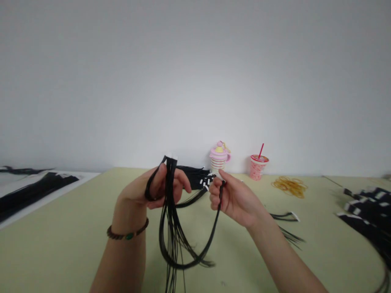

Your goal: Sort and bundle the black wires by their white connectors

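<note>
At six o'clock, just above the pale green surface [76, 228], the left hand [152, 189] has its fingers closed around a bundle of black strands [171, 203], gripping it just below the white tabs [171, 157] at its upper end, which stick up toward twelve o'clock. The loose tails hang down past the wrist with its bead bracelet [128, 234]. At about three o'clock from that hand, the right hand [232, 197] pinches a single black strand [214, 228] between thumb and forefinger; this strand sags down in a loop and runs back under the bundle.

To do this step well, I judge the left grip should stay firm near the tabs so the ends remain level, while the right hand keeps the single strand lightly taut, so the loop does not snag in the hanging tails.

Behind the hands lies a pile of tabbed strands [195, 179]. Further back, near the wall, stand a pink toy cup [219, 156] and a drink cup with a straw [259, 166], with rubber bands [289, 186] at two o'clock.
</note>
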